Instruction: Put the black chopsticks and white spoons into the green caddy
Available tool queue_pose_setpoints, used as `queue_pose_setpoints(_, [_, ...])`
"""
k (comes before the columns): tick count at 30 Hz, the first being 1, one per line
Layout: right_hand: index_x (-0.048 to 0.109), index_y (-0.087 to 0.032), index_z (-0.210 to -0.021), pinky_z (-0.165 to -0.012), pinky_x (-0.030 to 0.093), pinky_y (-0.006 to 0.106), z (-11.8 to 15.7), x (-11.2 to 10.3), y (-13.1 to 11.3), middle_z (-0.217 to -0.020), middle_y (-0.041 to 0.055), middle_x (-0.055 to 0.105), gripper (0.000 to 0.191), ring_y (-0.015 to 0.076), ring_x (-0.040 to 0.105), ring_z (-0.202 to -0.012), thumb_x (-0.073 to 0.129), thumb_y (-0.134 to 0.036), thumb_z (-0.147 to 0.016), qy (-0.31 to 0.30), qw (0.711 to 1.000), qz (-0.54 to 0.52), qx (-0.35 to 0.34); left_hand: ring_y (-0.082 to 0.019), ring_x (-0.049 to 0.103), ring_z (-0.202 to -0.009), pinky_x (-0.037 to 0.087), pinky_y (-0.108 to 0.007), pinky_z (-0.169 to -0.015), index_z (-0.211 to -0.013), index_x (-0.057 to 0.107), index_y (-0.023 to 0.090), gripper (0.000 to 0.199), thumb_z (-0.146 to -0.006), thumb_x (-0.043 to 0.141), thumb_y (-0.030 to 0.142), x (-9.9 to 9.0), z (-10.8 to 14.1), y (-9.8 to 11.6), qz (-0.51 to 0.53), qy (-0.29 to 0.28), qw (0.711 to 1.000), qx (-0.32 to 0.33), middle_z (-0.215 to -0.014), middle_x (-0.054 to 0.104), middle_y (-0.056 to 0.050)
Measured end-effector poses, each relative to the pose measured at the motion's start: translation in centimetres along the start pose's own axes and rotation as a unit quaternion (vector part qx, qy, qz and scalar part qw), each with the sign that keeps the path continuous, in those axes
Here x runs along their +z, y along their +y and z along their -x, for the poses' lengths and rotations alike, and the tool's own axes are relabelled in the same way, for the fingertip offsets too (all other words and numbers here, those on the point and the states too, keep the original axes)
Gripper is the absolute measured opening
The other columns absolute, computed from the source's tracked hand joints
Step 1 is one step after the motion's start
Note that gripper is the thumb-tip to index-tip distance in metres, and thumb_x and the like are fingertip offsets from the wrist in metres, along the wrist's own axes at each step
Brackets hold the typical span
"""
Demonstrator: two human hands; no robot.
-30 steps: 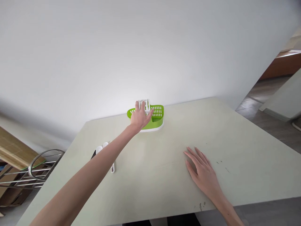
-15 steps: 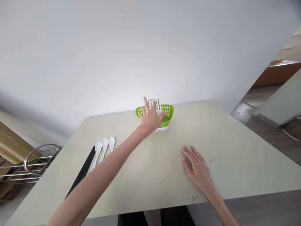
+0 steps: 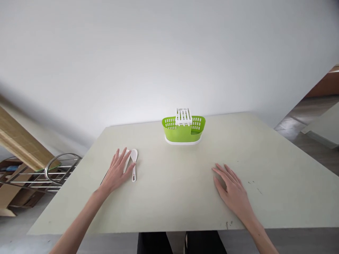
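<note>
My left hand (image 3: pixel 118 171) is over the white spoons at the left of the table, its fingers spread. One white spoon (image 3: pixel 134 155) shows fully beside my thumb; another (image 3: pixel 127 162) is partly covered by my fingers, and the black chopsticks are almost wholly hidden beneath my hand. My right hand (image 3: pixel 232 192) lies on the right part of the table with its fingers apart and nothing in them. A green basket (image 3: pixel 182 134) with a white base stands near the wall, a white slatted holder (image 3: pixel 183 116) on its front.
The pale table (image 3: pixel 169 197) meets a white wall (image 3: pixel 169 60) at its back edge. Left of it, on a lower level, are a metal rack (image 3: pixel 62 173), a bamboo board (image 3: pixel 23 141) and a cardboard box (image 3: pixel 10 194). Small dark marks dot the tabletop at right.
My left hand has moved from the basket back and left to the spoons. The basket is now uncovered. My right hand rests as before, and the view has shifted a little.
</note>
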State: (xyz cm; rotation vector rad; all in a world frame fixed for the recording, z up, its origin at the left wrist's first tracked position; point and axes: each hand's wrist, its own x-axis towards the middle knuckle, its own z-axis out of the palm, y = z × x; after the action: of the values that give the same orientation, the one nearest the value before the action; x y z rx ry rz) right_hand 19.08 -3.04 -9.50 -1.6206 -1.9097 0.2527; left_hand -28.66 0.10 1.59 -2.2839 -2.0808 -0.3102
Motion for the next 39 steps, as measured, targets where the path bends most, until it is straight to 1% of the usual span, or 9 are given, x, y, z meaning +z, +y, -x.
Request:
queue_pose_setpoints(3, [0.06,-0.03,-0.143,-0.123,0.038,0.057,0.0,0.0,0.0,-0.158,0.0004,0.054,0.045,0.0295,0.036,-0.155,0.038,-0.047,-0.108,0.0,1.0,0.004,0.003,-0.038,0.002,-0.162,0.021,-0.064,-0.127,-0.17,0.017,0.031,0.072,-0.105,0.032,0.059,1.3,0.9,-1.8,-0.006,-0.037,0.999,0.0,-0.176,0.016,-0.007])
queue_pose_setpoints(7, [0.059,-0.031,-0.143,-0.123,0.039,0.057,0.0,0.0,0.0,-0.159,-0.0006,0.053,0.045,0.0296,0.036,-0.156,0.037,-0.049,-0.108,-0.01,1.0,0.002,0.006,-0.038,0.0,-0.162,0.016,-0.068,-0.126,-0.17,0.014,0.031,0.071,-0.107,0.031,0.059,3.2,0.8,-2.2,0.005,-0.044,0.999,0.027,-0.177,0.008,-0.007])
queue_pose_setpoints(10, [0.058,-0.031,-0.144,-0.123,0.038,0.057,-0.1,0.0,0.0,-0.16,-0.0017,0.052,0.045,0.0287,0.036,-0.156,0.037,-0.049,-0.108,-0.012,1.0,0.004,0.008,-0.038,0.0,-0.162,0.013,-0.071,-0.125,-0.17,0.016,0.032,0.069,-0.108,0.032,0.059,3.9,0.5,-2.1,0.003,-0.037,0.999,0.032,-0.177,0.009,-0.007])
queue_pose_setpoints(15, [0.059,-0.031,-0.143,-0.122,0.039,0.057,-0.1,0.0,0.0,-0.159,-0.0013,0.054,0.044,0.0291,0.037,-0.155,0.039,-0.048,-0.108,-0.004,1.0,0.003,0.006,-0.035,0.007,-0.163,0.013,-0.068,-0.127,-0.168,0.022,0.033,0.063,-0.109,0.03,0.055,4.4,0.5,-0.9,-0.002,-0.05,0.998,0.043,-0.177,0.014,-0.004])
queue_pose_setpoints(20, [0.06,-0.031,-0.143,-0.122,0.039,0.058,-0.2,-0.2,-0.3,-0.158,-0.0001,0.055,0.044,0.0299,0.038,-0.155,0.039,-0.046,-0.108,0.004,1.0,-0.004,0.006,-0.035,0.013,-0.162,0.015,-0.07,-0.126,-0.169,0.02,0.035,0.06,-0.111,0.029,0.048,5.4,0.0,2.0,0.0,-0.036,0.998,0.06,-0.175,0.021,-0.004])
queue_pose_setpoints(24, [0.061,-0.031,-0.143,-0.121,0.04,0.058,-0.5,-0.2,-0.5,-0.156,0.0009,0.057,0.043,0.0301,0.039,-0.154,0.04,-0.044,-0.108,0.015,1.0,-0.008,0.003,-0.034,0.016,-0.162,0.017,-0.07,-0.126,-0.169,0.017,0.032,0.061,-0.111,0.028,0.046,6.9,-0.8,5.3,0.005,-0.026,0.996,0.087,-0.173,0.027,-0.006])
queue_pose_setpoints(28, [0.061,-0.03,-0.142,-0.121,0.041,0.058,-0.7,-0.2,-0.5,-0.155,0.0014,0.058,0.042,0.03,0.04,-0.154,0.04,-0.043,-0.108,0.021,1.0,-0.011,0.003,-0.033,0.02,-0.161,0.018,-0.067,-0.127,-0.17,0.014,0.024,0.062,-0.112,0.025,0.041,8.7,-1.7,9.9,0.026,-0.007,0.993,0.119,-0.172,0.03,-0.011])
queue_pose_setpoints(33, [0.061,-0.03,-0.142,-0.121,0.04,0.057,-0.8,-0.2,-0.3,-0.155,0.0012,0.058,0.041,0.0293,0.039,-0.154,0.042,-0.041,-0.108,0.023,1.0,-0.013,0.006,-0.033,0.019,-0.161,0.02,-0.067,-0.128,-0.169,0.018,0.018,0.063,-0.111,0.027,0.04,10.6,-2.4,17.6,0.039,0.009,0.985,0.168,-0.17,0.033,-0.014])
queue_pose_setpoints(39, [0.055,-0.026,-0.147,-0.12,0.042,0.056,-1.0,0.1,-0.1,-0.158,0.0074,0.054,0.045,0.0289,0.046,-0.149,0.043,-0.039,-0.106,0.056,0.996,-0.053,0.036,-0.034,0.022,-0.161,0.022,-0.067,-0.128,-0.163,0.031,0.015,0.059,-0.11,0.031,0.04,12.2,-2.6,27.0,0.061,0.032,0.981,0.181,-0.167,0.04,-0.016])
